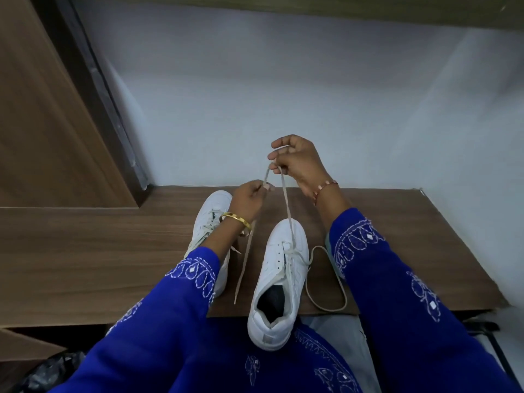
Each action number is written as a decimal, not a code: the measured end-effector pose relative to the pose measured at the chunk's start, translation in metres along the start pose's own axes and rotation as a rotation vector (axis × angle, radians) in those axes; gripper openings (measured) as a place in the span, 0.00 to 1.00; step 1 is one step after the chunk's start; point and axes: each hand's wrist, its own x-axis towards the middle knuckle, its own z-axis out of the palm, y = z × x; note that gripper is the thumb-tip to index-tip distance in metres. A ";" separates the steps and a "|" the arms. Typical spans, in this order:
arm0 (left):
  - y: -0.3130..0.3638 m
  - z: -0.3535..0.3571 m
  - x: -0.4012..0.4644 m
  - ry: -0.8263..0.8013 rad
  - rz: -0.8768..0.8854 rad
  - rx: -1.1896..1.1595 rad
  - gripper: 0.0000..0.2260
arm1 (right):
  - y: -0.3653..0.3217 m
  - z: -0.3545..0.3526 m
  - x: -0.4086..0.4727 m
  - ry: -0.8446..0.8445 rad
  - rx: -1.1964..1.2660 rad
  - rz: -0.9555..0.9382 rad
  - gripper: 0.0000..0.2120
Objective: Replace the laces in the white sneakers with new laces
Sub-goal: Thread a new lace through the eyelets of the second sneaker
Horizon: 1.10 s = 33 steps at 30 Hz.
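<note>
Right hand grips lace | left hand pinches same lace | two sneakers

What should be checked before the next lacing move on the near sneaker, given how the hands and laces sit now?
1. Right hand grips the raised lace: ok.
2. Left hand pinches the same lace's other run: ok.
3. Near sneaker steady on the table: not ok, its heel overhangs the edge.
4. Lace seated in the lower eyelets: ok.
5. Upper eyelets threaded: not ok.
6. Loose lace beside the shoe, old or new: cannot tell.
</note>
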 end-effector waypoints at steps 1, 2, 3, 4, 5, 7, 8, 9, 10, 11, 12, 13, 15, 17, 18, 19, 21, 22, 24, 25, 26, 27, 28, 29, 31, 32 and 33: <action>-0.001 -0.001 -0.001 -0.005 -0.022 -0.064 0.10 | 0.001 -0.001 0.001 0.027 -0.047 -0.026 0.12; -0.002 -0.002 -0.003 -0.006 -0.066 -0.151 0.12 | 0.003 -0.002 0.002 0.056 -0.109 -0.058 0.12; -0.001 -0.004 -0.007 -0.003 -0.118 -0.253 0.13 | 0.007 -0.004 0.003 0.091 -0.198 -0.094 0.12; -0.002 -0.006 -0.009 0.003 -0.163 -0.337 0.14 | 0.013 -0.005 0.004 0.129 -0.306 -0.125 0.12; -0.001 -0.008 -0.010 0.011 -0.196 -0.409 0.14 | 0.020 -0.007 0.003 0.172 -0.400 -0.143 0.10; 0.003 -0.014 -0.010 0.040 -0.259 -0.534 0.14 | 0.034 -0.008 -0.007 0.251 -0.502 -0.125 0.07; 0.005 -0.018 -0.009 0.058 -0.295 -0.613 0.13 | 0.041 -0.007 -0.015 0.252 -0.521 -0.088 0.07; 0.009 -0.021 -0.008 0.072 -0.330 -0.711 0.13 | 0.046 -0.007 -0.024 0.203 -0.523 -0.038 0.07; 0.012 -0.024 -0.006 0.079 -0.358 -0.806 0.13 | 0.049 -0.004 -0.036 0.095 -0.507 0.033 0.07; 0.015 -0.026 -0.005 0.079 -0.386 -0.892 0.13 | 0.053 0.000 -0.049 -0.054 -0.484 0.117 0.07; 0.018 -0.028 -0.003 0.071 -0.411 -0.966 0.13 | 0.057 0.004 -0.061 -0.203 -0.475 0.191 0.07; 0.021 -0.030 -0.002 0.054 -0.432 -1.036 0.13 | 0.062 0.010 -0.070 -0.318 -0.485 0.241 0.08; 0.026 -0.032 -0.001 0.012 -0.468 -1.127 0.14 | 0.076 0.023 -0.080 -0.437 -0.502 0.288 0.09; 0.028 -0.032 -0.003 -0.014 -0.485 -1.173 0.14 | 0.088 0.035 -0.084 -0.429 -0.484 0.288 0.05; 0.029 -0.032 -0.004 -0.016 -0.489 -1.193 0.13 | 0.093 0.039 -0.084 -0.403 -0.482 0.290 0.06; 0.029 -0.033 -0.005 -0.013 -0.492 -1.211 0.13 | 0.096 0.040 -0.083 -0.376 -0.497 0.296 0.09; 0.025 -0.037 -0.005 0.025 -0.494 -1.243 0.13 | 0.098 0.034 -0.079 -0.336 -0.513 0.318 0.09; 0.022 -0.040 -0.004 0.055 -0.499 -1.256 0.13 | 0.097 0.028 -0.076 -0.315 -0.486 0.338 0.08; 0.015 -0.046 -0.003 0.100 -0.503 -1.267 0.13 | 0.093 0.009 -0.069 -0.243 -0.385 0.376 0.08; 0.012 -0.049 -0.004 0.113 -0.500 -1.256 0.14 | 0.089 -0.002 -0.067 -0.193 -0.323 0.380 0.08; 0.007 -0.051 -0.005 0.116 -0.498 -1.233 0.14 | 0.085 -0.013 -0.065 -0.141 -0.259 0.373 0.10; 0.001 -0.052 -0.006 0.114 -0.501 -1.188 0.14 | 0.080 -0.023 -0.063 -0.093 -0.193 0.361 0.11; -0.005 -0.051 -0.007 0.108 -0.508 -1.120 0.14 | 0.076 -0.031 -0.062 -0.048 -0.126 0.353 0.13; -0.011 -0.050 -0.008 0.096 -0.521 -1.028 0.15 | 0.071 -0.038 -0.061 -0.008 -0.060 0.353 0.14; -0.023 -0.042 -0.013 0.045 -0.542 -0.839 0.18 | 0.064 -0.047 -0.057 0.070 0.055 0.372 0.16; -0.029 -0.037 -0.016 0.008 -0.565 -0.752 0.18 | 0.060 -0.049 -0.056 0.099 0.108 0.391 0.16; -0.036 -0.031 -0.020 -0.026 -0.601 -0.650 0.16 | 0.058 -0.049 -0.055 0.114 0.165 0.409 0.16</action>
